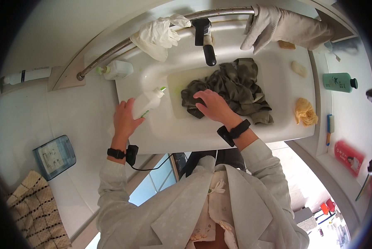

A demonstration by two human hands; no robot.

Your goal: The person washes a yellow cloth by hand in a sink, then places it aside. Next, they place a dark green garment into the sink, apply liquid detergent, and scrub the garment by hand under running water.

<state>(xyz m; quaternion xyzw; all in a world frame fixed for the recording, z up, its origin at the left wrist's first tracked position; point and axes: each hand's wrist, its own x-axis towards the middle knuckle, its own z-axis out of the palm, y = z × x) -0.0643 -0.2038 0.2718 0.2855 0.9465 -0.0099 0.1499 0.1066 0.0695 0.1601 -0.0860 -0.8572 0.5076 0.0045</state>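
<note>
My left hand [125,116] grips a white plastic bottle [147,102] at the left side of the white sink [154,133]. The bottle is tilted, its green-tipped spout pointing up and right over the basin. Dark olive wet cloth [239,85], perhaps a garment, lies bunched in shallow water in the basin. Over the left end of this cloth is my right hand [212,104], fingers apart and slightly curled; whether the fingertips touch it I cannot tell. A faint yellow-green patch shows in the water left of the cloth. Both wrists wear black straps with small devices.
A black-handled faucet [209,54] stands behind the basin. White gloves [161,35] and a beige cloth [285,28] hang on the metal rail [223,12]. A pump bottle [120,70] is at back left; soap [298,69] and a yellow cloth [306,112] lie on the right rim.
</note>
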